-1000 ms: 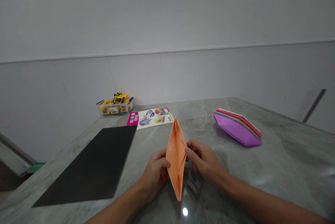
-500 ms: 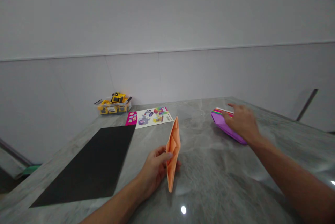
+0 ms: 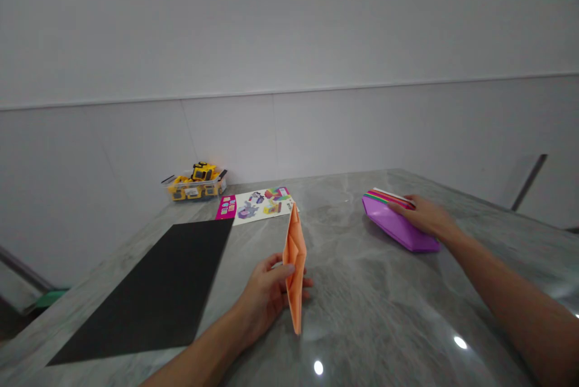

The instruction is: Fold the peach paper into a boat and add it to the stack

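My left hand (image 3: 266, 293) holds an orange folded-paper boat (image 3: 295, 263) upright on its end near the middle. The thumb lies on its near face and the fingertips show past its right side. Over to the right, my right hand (image 3: 427, 216) grips the upper edge of a pack of coloured paper (image 3: 402, 231). A purple sheet faces me, with striped coloured edges along the top; part of that edge is hidden under the hand.
A large black sheet (image 3: 154, 290) lies flat on the left of the grey marbled table (image 3: 362, 320). Behind it are a printed picture card (image 3: 257, 205) and a clear plastic box (image 3: 194, 189) holding yellow toy vehicles. A pale wall (image 3: 316, 134) rises behind the table.
My right hand has come down from above onto the pack and taken hold of its edge; the purple face now shows more. The paper boat has shifted slightly left in my left hand.
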Action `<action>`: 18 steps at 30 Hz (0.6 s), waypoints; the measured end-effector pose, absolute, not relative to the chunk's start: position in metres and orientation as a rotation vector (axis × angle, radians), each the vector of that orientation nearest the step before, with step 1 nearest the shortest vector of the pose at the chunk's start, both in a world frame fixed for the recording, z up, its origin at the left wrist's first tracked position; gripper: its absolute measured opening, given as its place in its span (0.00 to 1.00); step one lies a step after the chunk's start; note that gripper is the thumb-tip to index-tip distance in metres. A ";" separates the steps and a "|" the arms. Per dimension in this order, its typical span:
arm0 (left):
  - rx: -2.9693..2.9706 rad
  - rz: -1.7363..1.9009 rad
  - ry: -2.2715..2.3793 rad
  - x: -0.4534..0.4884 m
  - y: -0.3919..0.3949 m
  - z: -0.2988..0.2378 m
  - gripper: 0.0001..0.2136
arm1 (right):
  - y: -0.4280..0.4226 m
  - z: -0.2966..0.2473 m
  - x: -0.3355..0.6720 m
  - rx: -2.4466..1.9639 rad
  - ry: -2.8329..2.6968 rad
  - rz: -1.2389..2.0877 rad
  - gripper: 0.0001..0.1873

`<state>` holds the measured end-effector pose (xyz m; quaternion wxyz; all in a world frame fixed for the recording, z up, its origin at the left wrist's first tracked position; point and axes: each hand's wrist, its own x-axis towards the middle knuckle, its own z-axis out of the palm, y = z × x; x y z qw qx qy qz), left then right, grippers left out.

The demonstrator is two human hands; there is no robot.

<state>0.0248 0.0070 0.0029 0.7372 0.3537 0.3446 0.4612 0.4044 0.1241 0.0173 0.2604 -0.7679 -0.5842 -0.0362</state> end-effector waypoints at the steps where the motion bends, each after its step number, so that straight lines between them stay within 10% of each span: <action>1: 0.777 1.021 0.756 0.025 0.007 0.002 0.13 | 0.124 0.018 0.401 -2.092 -1.586 -0.063 0.36; 18: 1.158 1.390 0.924 0.027 0.003 0.001 0.26 | 0.028 0.017 0.220 -1.347 -1.799 0.603 0.34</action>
